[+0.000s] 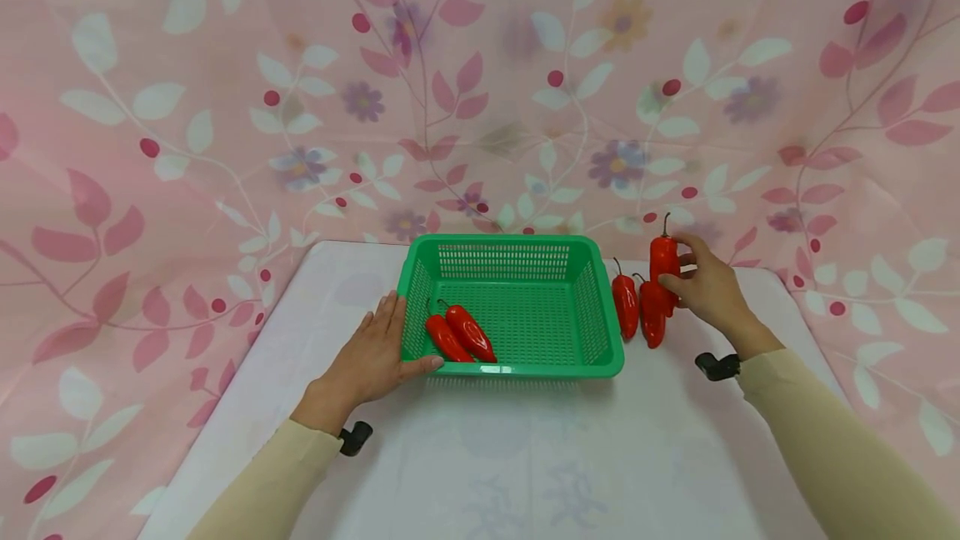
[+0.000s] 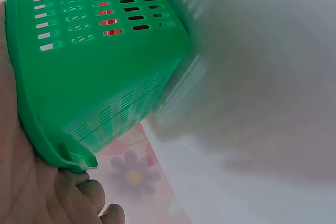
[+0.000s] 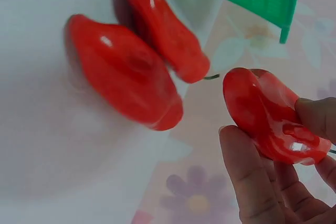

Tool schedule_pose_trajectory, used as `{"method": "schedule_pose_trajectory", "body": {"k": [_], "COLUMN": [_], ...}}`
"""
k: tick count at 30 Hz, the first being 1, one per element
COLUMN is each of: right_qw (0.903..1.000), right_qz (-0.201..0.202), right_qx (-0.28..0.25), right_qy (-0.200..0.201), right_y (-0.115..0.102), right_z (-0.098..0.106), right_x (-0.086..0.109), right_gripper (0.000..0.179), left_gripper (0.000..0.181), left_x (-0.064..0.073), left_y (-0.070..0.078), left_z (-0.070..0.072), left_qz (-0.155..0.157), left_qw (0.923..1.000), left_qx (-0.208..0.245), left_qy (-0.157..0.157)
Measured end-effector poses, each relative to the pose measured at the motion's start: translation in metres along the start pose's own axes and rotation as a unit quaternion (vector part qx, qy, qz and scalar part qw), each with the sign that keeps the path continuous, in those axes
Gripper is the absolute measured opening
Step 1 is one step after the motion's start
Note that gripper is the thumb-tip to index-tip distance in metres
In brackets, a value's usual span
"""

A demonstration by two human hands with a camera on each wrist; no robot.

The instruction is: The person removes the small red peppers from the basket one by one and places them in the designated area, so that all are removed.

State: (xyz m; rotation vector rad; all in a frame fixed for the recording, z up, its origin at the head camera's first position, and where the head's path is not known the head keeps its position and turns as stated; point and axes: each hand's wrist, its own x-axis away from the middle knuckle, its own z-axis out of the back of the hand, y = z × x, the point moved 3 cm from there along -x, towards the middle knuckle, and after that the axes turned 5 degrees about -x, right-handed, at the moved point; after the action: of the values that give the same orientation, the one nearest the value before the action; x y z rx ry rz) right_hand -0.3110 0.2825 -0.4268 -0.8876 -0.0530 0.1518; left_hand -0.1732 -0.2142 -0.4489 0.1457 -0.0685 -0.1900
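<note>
My right hand (image 1: 708, 282) pinches a red pepper (image 1: 663, 258) between thumb and fingers, its dark stem pointing up. In the right wrist view this held pepper (image 3: 265, 116) is glossy and raised beside two others. Those two, a nearer pepper (image 1: 652, 319) and a pepper (image 1: 626, 305) against the basket's right side, lie on the table. My left hand (image 1: 372, 348) rests along the left rim of the green basket (image 1: 510, 371), fingers straight, thumb on the front rim. Two more red peppers (image 1: 468, 333) lie in the basket's front left part.
The table (image 1: 480, 457) has a white cover and carries the basket near its far edge. Behind and at both sides hangs a pink floral cloth (image 1: 487, 90). Through the slots of the basket wall (image 2: 100, 66), bits of red show in the left wrist view.
</note>
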Motion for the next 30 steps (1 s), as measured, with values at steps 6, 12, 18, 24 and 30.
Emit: {"method": "schedule_pose_trajectory", "body": {"k": [6,12,18,24,30], "right_qw": [0.9998,0.9987,0.9964,0.9936,0.9928], "right_qz": [-0.016,-0.046,-0.075,-0.095,-0.101], "right_qx": [0.013,0.018,0.030,0.044,0.036], "right_qy": [0.000,-0.012,-0.025,-0.044,-0.053], "right_y": [0.017,0.036,0.051,0.068,0.076], "right_z": [0.004,0.005,0.004,-0.001,-0.006], "right_x": [0.001,0.003,0.007,0.009,0.009], "right_gripper": [0.083,0.084,0.082,0.081,0.080], "left_gripper": [0.127,0.128,0.128,0.128,0.128], "left_x": [0.000,0.000,0.000,0.000,-0.001], "left_y": [0.000,0.000,-0.001,-0.002,-0.001], "left_z": [-0.001,-0.002,-0.004,-0.004,-0.004], "left_qz": [0.000,0.000,0.000,0.001,0.002], "left_qw": [1.0000,1.0000,0.9999,0.9999,0.9999], "left_qx": [0.009,0.010,0.014,0.017,0.016], "left_qy": [0.000,0.001,0.001,0.000,-0.002]}}
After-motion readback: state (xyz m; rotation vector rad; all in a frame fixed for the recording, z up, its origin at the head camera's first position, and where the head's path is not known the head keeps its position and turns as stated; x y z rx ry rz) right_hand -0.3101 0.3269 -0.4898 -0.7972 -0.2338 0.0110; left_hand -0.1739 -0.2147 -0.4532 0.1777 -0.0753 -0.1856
